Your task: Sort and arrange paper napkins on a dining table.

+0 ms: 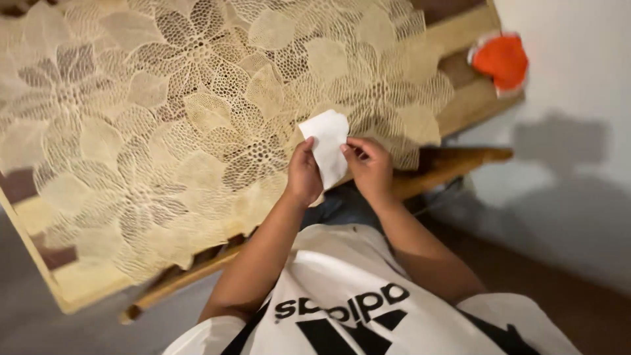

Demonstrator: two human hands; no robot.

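Note:
A small white sheet of paper (327, 146) is held up between both hands, just above the near edge of a wooden table (468, 34). My left hand (304, 174) grips its left edge with thumb and fingers. My right hand (370, 167) pinches its right edge. The paper looks folded or creased, with an uneven top edge. A cream lace tablecloth (184, 112) with large flower cut-outs covers most of the table under the hands.
An orange and white object (501, 61) lies at the table's far right corner. A wooden rail or bench edge (453, 164) runs along the table's near side. A white wall (572, 131) stands to the right, dark floor below.

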